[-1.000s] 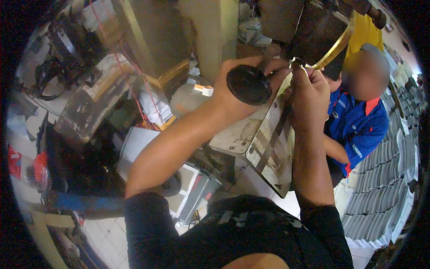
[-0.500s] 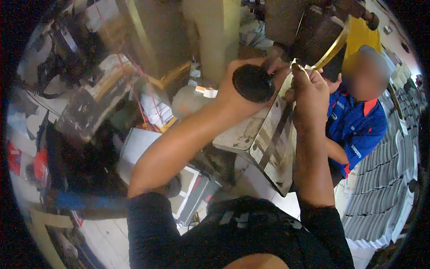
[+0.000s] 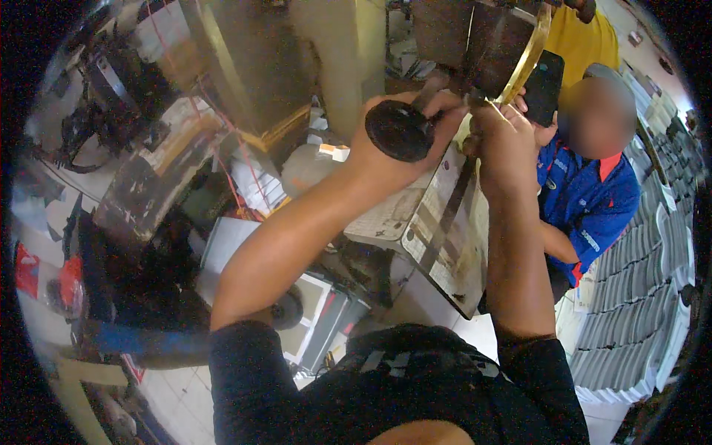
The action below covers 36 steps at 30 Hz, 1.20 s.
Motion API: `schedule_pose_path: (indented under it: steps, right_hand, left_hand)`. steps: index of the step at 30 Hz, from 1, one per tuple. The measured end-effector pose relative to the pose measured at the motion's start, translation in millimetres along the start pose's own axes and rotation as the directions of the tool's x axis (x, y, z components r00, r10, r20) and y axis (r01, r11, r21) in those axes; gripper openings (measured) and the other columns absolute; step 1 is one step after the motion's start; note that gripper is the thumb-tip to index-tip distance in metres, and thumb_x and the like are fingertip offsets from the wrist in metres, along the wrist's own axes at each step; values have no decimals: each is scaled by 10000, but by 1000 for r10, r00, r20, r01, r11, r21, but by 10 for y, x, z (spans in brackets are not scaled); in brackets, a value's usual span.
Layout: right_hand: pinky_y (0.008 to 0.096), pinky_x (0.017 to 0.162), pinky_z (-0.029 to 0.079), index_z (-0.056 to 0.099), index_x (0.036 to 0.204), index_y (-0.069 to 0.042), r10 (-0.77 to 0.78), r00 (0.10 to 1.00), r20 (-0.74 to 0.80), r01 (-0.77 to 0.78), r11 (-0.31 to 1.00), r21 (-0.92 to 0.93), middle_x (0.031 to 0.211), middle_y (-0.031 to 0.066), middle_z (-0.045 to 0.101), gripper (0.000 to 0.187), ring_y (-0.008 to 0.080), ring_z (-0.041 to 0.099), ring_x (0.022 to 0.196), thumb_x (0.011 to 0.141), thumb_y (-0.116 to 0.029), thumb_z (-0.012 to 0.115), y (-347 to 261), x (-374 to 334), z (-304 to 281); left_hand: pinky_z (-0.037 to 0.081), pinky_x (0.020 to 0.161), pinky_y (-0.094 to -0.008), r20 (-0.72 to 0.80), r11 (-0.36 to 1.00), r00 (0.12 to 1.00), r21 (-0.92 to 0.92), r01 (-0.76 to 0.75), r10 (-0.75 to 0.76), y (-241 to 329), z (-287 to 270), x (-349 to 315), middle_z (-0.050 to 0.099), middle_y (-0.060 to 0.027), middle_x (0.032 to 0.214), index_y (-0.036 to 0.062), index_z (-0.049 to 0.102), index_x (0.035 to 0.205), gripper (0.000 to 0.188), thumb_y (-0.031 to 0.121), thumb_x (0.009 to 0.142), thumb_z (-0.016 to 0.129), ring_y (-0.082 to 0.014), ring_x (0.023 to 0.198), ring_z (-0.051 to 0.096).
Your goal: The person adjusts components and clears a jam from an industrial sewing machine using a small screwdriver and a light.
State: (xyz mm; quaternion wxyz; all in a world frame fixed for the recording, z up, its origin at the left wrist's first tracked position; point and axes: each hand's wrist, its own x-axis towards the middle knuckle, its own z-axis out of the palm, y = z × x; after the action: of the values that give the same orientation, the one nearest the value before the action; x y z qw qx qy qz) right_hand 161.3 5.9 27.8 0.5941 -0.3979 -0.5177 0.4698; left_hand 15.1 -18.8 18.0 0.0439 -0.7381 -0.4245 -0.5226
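Both my arms reach up and away over a worn, pale work table point(image 3: 378, 226) with a dark-banded side. My left hand point(image 3: 434, 144) is closed round a dark bar-like piece point(image 3: 430, 90), its kind unclear. A black round disc point(image 3: 399, 131) covers the back of that hand near the wrist. Close beside it, my right hand point(image 3: 506, 130) is closed at the lower end of a shiny yellow curved strip point(image 3: 528, 59), which bends upward along a dark panel. The fingertips of both hands are partly hidden.
A person in a blue shirt point(image 3: 593, 200) stands at the right, holding up a black phone point(image 3: 544, 87). Behind them are stacked grey-white sheets point(image 3: 630, 297). Boxes point(image 3: 319, 319), red cords point(image 3: 233, 182) and a scuffed machine part point(image 3: 152, 174) crowd the left.
Both hands have shifted slightly left. The yellow strip has swung left and stands steeper. The person's black phone now shows more fully.
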Motion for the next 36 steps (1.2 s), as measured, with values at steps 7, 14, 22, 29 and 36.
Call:
schedule_pose_path:
  steps: [7, 14, 22, 29, 36]
  right_hand:
    - [287, 501, 475, 593, 899, 33, 31, 999, -20, -29, 996, 90, 724, 59, 554, 216, 142, 528, 545, 923, -181, 574, -21, -21, 60]
    - [295, 502, 467, 578, 872, 34, 33, 999, 22, -36, 989, 141, 700, 74, 554, 148, 161, 540, 523, 890, -109, 543, 30, 47, -11]
    - [278, 525, 401, 617, 898, -28, 38, 991, 128, -57, 987, 152, 733, 25, 572, 126, 141, 509, 537, 912, -137, 556, 4, 7, -90]
    - [241, 553, 482, 629, 1071, 15, -476, 879, 40, 470, 846, -254, 836, 72, 661, 261, 112, 631, 639, 867, -131, 698, 286, 63, -272]
    - [247, 634, 484, 626, 1058, -18, -669, 741, 59, 598, 619, -509, 867, 56, 655, 254, 113, 640, 742, 840, -109, 719, 375, 215, -376]
  left_hand:
    - [526, 602, -343, -6, 1000, 1000, 20, -8, 8, 50, -43, 4, 673, -98, 838, 97, 689, 970, 205, 283, 897, 641, -246, 672, 671]
    - [532, 582, -412, -81, 948, 953, 157, -277, 292, -143, 90, 47, 651, -118, 769, 155, 658, 982, 167, 238, 838, 677, -315, 679, 653]
    - [535, 567, -401, -56, 908, 929, 240, -343, 366, -220, 93, 130, 654, -69, 789, 182, 654, 924, 161, 260, 792, 699, -296, 639, 652]
    - [521, 537, -390, -54, 925, 954, 264, -273, 296, -199, 65, 140, 633, -78, 665, 159, 647, 863, 200, 322, 772, 719, -285, 607, 647]
    - [492, 497, -386, -98, 886, 913, 301, -353, 397, -227, 103, 181, 597, -68, 583, 149, 632, 752, 199, 329, 783, 711, -285, 536, 616]
